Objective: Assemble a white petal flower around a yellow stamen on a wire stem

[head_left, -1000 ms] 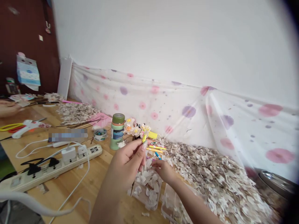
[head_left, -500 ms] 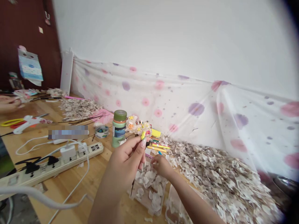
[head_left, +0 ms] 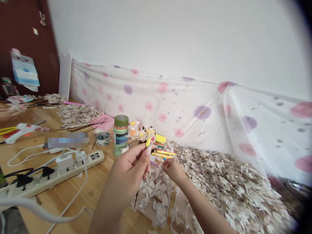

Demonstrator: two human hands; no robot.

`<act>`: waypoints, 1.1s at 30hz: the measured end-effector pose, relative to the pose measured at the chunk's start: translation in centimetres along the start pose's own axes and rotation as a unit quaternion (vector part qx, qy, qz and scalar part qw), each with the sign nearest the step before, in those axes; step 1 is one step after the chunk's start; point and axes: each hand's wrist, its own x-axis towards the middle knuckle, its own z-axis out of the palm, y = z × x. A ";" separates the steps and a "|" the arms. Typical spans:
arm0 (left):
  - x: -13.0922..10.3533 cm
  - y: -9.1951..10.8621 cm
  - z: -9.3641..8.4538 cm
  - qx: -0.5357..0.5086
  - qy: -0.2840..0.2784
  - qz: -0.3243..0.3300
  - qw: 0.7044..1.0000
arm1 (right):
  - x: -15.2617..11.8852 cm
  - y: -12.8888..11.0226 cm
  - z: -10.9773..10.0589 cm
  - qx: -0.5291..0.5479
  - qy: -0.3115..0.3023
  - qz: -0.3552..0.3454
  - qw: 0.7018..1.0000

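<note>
My left hand pinches a dark stem whose lower end shows beneath the fingers, with a yellow piece at the fingertips. White flowers with yellow and orange centres stand behind and above that hand; which of them it holds is unclear. My right hand has its fingers curled together, with a small blue tip beside them; what it grips, if anything, is too small to name. Below both hands lies a clear tray with pale petals.
A green jar, tape roll and power strip with white cables are at the left. Right is a large petal heap. A glue gun and another person's blurred hand are far left.
The view has shifted slightly, so the background sits further left. My right hand has drawn a little away from my left hand, to the right. My left hand keeps its pinch.
</note>
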 end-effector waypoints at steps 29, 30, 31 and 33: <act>-0.3 0.8 0.4 0.007 0.042 -0.028 0.999 | -0.2 -1.4 0.2 -0.115 -0.104 -0.080 0.985; -0.3 0.7 0.4 0.008 0.040 -0.027 0.999 | -0.1 -1.3 0.3 -0.109 -0.104 -0.070 0.986; -0.2 0.7 0.3 0.010 0.031 -0.026 0.999 | 0.0 -1.2 0.4 -0.104 -0.104 -0.062 0.987; -0.1 0.5 0.2 0.011 0.010 -0.024 1.000 | 0.0 -1.2 0.5 -0.093 -0.102 -0.054 0.989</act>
